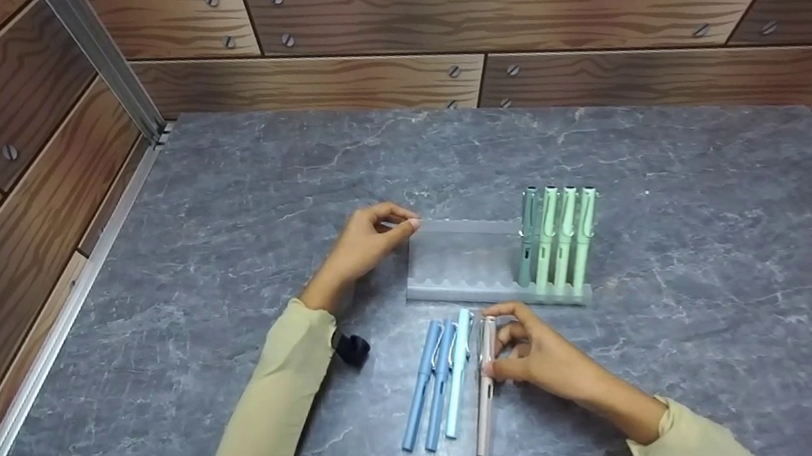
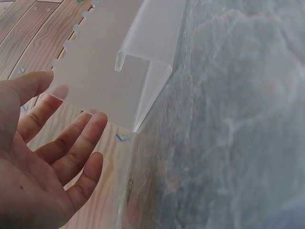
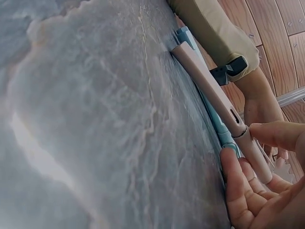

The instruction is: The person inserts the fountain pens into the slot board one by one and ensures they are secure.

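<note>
My left hand (image 1: 366, 246) pinches the upper left corner of a translucent plastic pen rack (image 1: 444, 292) between thumb and forefinger. In the left wrist view, the other fingers hang loosely by the rack's side edge (image 2: 109, 124). My right hand (image 1: 551, 358) grips a pinkish-beige pen (image 1: 485, 418) near its clip end, just in front of the rack. Thumb and fingers lie on either side of this pen (image 3: 209, 86) in the right wrist view. Left of it are a light blue pen (image 1: 456, 392) and two darker blue pens (image 1: 420, 396), roughly side by side.
One dark green pen (image 1: 525, 259) and three light green pens (image 1: 563, 252) lean in slots at the rack's right end. Beneath everything is a grey marbled tabletop (image 1: 222, 254). Wood-patterned panels (image 1: 368, 12) with metal posts stand behind and at the sides.
</note>
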`<state>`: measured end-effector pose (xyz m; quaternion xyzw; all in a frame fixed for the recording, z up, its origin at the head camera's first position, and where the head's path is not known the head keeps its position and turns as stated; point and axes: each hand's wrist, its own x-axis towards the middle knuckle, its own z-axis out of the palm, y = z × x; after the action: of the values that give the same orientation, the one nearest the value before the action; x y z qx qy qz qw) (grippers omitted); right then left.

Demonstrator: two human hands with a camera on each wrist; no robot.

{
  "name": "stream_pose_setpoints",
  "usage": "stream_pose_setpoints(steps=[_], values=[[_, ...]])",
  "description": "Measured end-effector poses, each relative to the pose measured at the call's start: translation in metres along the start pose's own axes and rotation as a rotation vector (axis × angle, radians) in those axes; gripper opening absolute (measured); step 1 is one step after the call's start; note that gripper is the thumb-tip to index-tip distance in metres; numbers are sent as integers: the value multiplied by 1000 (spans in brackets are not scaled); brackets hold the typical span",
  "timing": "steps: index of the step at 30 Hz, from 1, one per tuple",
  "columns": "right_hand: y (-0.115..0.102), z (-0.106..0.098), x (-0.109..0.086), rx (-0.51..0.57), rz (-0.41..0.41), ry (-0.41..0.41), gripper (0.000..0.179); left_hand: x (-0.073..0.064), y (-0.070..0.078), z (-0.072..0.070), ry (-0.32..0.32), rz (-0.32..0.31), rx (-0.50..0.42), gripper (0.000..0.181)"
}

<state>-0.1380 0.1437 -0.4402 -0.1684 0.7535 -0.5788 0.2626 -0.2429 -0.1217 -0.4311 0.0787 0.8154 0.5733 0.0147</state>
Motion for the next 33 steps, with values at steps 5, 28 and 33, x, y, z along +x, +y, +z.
stream_pose_setpoints(steps=[5,28,33], values=[[2,1,0,33,-19,3,69,-1,0,-1,-6,4,21,21],[-18,-13,-4,214,-64,-8,67,0,1,0,7,8,2,21],[-22,-21,-5,240,-166,-12,65,0,0,0,-7,2,-7,22]])
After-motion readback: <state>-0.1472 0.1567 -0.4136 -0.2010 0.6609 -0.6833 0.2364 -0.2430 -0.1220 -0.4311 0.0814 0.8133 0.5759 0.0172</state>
